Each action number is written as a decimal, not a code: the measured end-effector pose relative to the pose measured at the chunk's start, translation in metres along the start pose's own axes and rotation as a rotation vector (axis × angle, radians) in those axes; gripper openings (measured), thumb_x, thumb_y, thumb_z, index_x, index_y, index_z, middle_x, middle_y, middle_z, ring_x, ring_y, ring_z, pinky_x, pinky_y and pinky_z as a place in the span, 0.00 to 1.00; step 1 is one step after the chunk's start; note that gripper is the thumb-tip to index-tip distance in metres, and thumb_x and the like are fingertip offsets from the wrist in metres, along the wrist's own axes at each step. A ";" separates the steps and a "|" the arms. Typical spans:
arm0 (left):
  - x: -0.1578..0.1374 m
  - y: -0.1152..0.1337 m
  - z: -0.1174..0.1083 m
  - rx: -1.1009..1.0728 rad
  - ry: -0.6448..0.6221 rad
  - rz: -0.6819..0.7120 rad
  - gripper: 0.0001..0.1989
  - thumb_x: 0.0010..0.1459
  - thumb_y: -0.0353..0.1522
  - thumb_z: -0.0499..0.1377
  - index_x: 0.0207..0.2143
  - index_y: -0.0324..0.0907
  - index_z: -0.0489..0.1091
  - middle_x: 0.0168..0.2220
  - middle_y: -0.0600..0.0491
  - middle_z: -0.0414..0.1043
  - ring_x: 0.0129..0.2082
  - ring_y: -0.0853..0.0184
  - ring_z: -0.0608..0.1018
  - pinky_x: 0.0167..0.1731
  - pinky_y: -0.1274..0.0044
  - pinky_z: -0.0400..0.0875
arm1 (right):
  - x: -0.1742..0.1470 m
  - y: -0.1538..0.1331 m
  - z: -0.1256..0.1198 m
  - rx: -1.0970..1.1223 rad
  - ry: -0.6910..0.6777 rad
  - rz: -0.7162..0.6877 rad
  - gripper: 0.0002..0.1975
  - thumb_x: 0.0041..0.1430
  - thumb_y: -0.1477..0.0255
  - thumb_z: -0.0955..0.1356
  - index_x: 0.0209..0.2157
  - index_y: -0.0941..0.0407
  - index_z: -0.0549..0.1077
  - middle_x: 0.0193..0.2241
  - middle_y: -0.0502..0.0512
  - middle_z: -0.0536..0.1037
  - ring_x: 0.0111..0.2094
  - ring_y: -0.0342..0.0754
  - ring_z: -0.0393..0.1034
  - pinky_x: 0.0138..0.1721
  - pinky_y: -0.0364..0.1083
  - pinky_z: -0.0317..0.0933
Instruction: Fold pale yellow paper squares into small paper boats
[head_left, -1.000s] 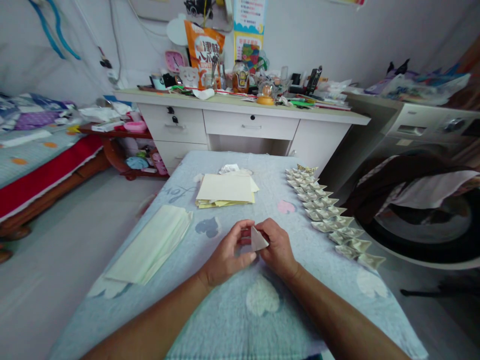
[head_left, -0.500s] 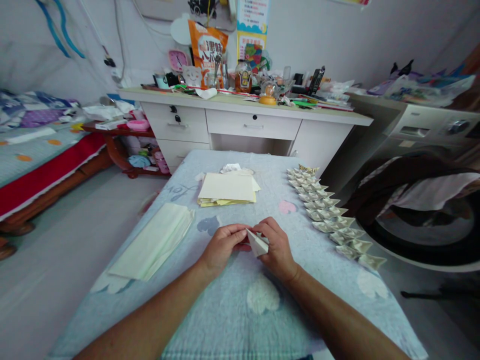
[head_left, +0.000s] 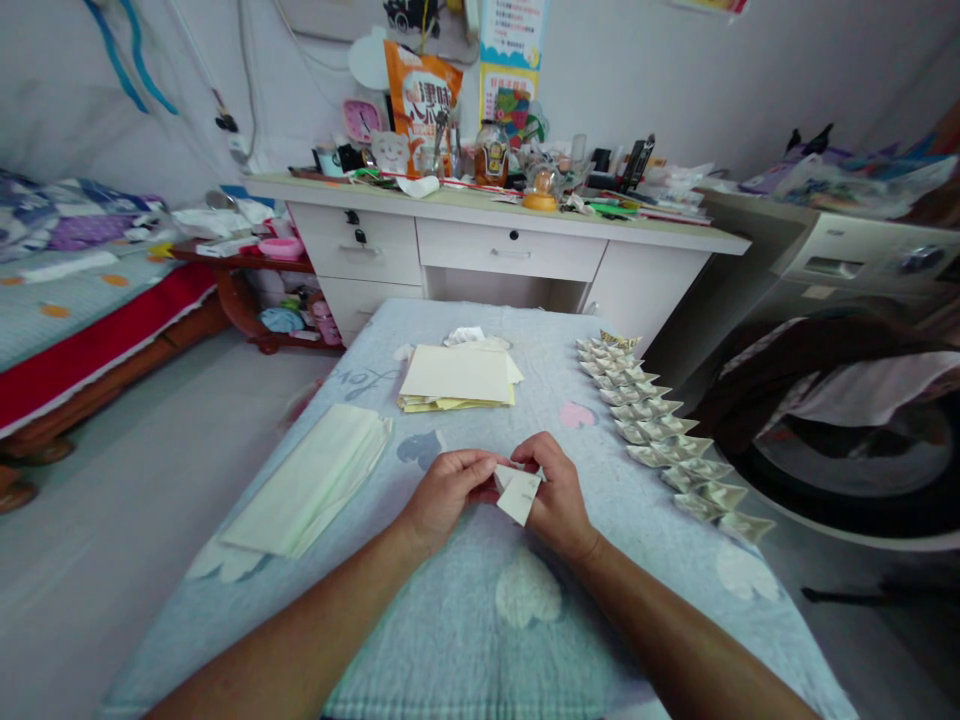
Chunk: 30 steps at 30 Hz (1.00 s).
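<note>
A small folded piece of white paper (head_left: pixel 519 496) is held between both hands above the cloth-covered table. My left hand (head_left: pixel 454 487) pinches its left corner between thumb and fingers. Around its right side, my right hand (head_left: pixel 559 495) is closed, with the index finger bent over the top edge. Faint printing shows on the paper's face, and its underside is hidden by the fingers. To the right stand several folded paper boats (head_left: pixel 660 428) in a long row. Beyond my hands lies a stack of cream paper sheets (head_left: pixel 455 374).
A pile of long folded pale paper (head_left: pixel 307 480) lies on the table's left side. Crumpled white paper (head_left: pixel 465 336) sits behind the stack. A white desk (head_left: pixel 510 245) crowded with objects stands at the back, and a washing machine (head_left: pixel 847 260) stands at the right.
The folded paper has turned in my hands: a narrow pointed shape before, it now shows a broader, squarer flap facing me. Both hands stay in nearly the same place.
</note>
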<state>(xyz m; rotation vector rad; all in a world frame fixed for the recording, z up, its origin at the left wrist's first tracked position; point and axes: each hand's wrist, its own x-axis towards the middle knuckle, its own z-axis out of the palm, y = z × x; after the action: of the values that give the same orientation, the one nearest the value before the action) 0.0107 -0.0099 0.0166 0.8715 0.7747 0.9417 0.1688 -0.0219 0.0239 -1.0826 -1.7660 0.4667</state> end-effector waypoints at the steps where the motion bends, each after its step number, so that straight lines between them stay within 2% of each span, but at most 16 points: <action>1: 0.000 0.000 0.000 0.003 -0.004 -0.005 0.15 0.52 0.39 0.64 0.36 0.35 0.77 0.30 0.48 0.77 0.30 0.67 0.76 0.32 0.79 0.70 | 0.000 0.000 0.000 0.013 -0.001 0.009 0.07 0.48 0.77 0.70 0.31 0.56 0.68 0.28 0.49 0.66 0.29 0.43 0.60 0.29 0.42 0.54; 20: 0.001 -0.004 0.002 -0.110 -0.046 -0.054 0.11 0.49 0.34 0.67 0.34 0.36 0.77 0.29 0.49 0.77 0.30 0.68 0.76 0.34 0.77 0.70 | -0.001 -0.002 -0.001 0.111 -0.023 -0.013 0.06 0.51 0.75 0.68 0.30 0.55 0.65 0.28 0.49 0.64 0.31 0.44 0.60 0.31 0.43 0.54; 24: 0.001 -0.005 0.002 -0.078 -0.014 -0.040 0.10 0.50 0.34 0.66 0.33 0.36 0.76 0.29 0.51 0.76 0.29 0.70 0.75 0.32 0.78 0.70 | -0.001 -0.002 -0.002 0.135 -0.042 -0.024 0.04 0.52 0.76 0.66 0.30 0.55 0.65 0.29 0.50 0.64 0.31 0.45 0.60 0.32 0.44 0.54; 30: 0.001 -0.003 0.000 0.017 0.051 0.021 0.09 0.50 0.35 0.65 0.28 0.37 0.73 0.24 0.54 0.71 0.25 0.72 0.72 0.28 0.80 0.67 | 0.000 -0.001 -0.005 0.128 -0.082 -0.039 0.01 0.55 0.75 0.64 0.31 0.55 0.66 0.29 0.51 0.65 0.32 0.46 0.61 0.33 0.45 0.55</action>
<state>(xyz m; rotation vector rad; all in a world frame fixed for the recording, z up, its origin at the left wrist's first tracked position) 0.0118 -0.0101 0.0138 0.8742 0.8200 0.9804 0.1727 -0.0235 0.0272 -0.9503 -1.7996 0.5991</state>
